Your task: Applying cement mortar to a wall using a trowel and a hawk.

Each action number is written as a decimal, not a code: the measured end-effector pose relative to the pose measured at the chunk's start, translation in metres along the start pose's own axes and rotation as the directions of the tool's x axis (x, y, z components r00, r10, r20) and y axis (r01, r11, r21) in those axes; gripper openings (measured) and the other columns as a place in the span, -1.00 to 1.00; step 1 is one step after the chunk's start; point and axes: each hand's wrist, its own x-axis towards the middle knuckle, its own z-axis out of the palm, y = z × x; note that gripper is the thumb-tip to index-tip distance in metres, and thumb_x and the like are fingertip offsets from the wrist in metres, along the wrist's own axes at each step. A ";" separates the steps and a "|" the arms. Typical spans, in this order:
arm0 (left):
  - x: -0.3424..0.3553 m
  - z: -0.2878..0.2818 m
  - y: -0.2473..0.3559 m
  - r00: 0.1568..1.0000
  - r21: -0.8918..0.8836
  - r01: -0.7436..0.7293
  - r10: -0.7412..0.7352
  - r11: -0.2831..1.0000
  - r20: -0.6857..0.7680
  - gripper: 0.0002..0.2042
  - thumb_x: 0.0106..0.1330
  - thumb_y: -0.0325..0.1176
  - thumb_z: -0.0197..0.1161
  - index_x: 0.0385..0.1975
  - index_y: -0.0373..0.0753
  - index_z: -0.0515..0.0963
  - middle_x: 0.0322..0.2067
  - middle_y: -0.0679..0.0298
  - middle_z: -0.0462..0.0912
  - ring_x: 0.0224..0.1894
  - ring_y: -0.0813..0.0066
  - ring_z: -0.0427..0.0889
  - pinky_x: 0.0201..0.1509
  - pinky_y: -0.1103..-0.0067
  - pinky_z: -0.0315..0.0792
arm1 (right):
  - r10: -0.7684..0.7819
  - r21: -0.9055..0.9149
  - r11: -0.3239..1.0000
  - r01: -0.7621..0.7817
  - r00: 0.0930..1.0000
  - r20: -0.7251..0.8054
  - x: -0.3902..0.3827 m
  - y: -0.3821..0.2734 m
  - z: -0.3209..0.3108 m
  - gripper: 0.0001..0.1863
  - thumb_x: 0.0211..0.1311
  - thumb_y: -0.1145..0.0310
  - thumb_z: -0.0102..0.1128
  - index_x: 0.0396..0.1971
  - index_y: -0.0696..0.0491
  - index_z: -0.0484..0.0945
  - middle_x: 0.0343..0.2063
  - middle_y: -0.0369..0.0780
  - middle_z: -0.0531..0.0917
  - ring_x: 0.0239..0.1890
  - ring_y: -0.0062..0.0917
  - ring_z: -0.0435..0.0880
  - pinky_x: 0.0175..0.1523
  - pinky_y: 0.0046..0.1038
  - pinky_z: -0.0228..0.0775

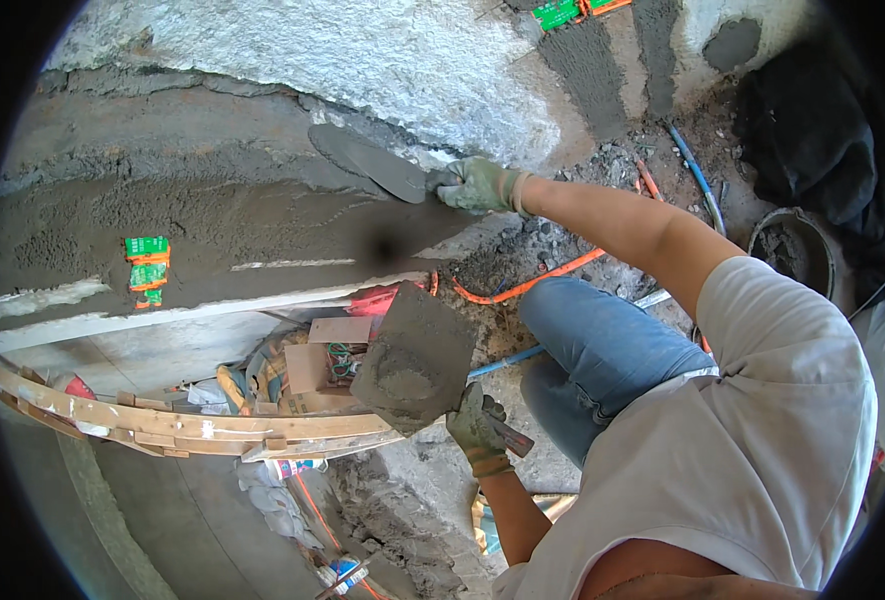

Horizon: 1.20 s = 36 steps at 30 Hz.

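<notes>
Mortar-heaped hawk (pixel 414 360), grey-crusted bucket (pixel 797 252)

- Stack of small green rectangular labels with orange edging (pixel 147 270), stuck on the wet grey mortar band.
- Green and orange rectangular label (pixel 566 11) at the top edge.
- Brown cardboard boxes (pixel 324 357) among the rubble below.
</notes>
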 end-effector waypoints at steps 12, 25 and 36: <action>0.014 0.024 0.001 0.995 0.017 0.037 -0.039 0.999 0.093 -0.85 0.20 -0.47 0.31 -0.30 -0.27 0.49 -0.66 0.27 0.44 -0.75 0.45 0.39 -0.70 0.53 0.29 | 0.278 0.189 0.940 -0.283 0.959 0.051 -0.044 0.042 -0.036 -0.81 0.21 0.27 0.22 -0.40 0.04 0.44 -0.54 -0.28 0.47 -0.41 -0.54 0.54 -0.32 -0.40 0.43; 0.007 0.006 -0.010 0.992 -0.002 0.092 -0.092 0.996 0.088 -0.85 0.18 -0.49 0.32 -0.31 -0.29 0.49 -0.66 0.26 0.44 -0.72 0.42 0.42 -0.68 0.49 0.30 | 0.040 0.031 0.999 -0.041 0.998 0.045 0.004 -0.034 -0.005 -0.73 0.14 0.23 0.24 -0.24 0.08 0.60 -0.60 -0.26 0.62 -0.66 -0.58 0.52 -0.56 -0.51 0.40; 0.018 0.012 -0.009 0.994 -0.008 0.085 -0.084 0.996 0.072 -0.86 0.18 -0.44 0.32 -0.33 -0.31 0.53 -0.68 0.27 0.41 -0.74 0.42 0.40 -0.71 0.51 0.30 | 0.155 0.479 0.848 -0.228 0.970 0.187 -0.037 0.061 -0.008 -0.82 0.21 0.30 0.26 -0.41 0.05 0.45 -0.56 -0.25 0.58 -0.59 -0.65 0.49 -0.49 -0.53 0.34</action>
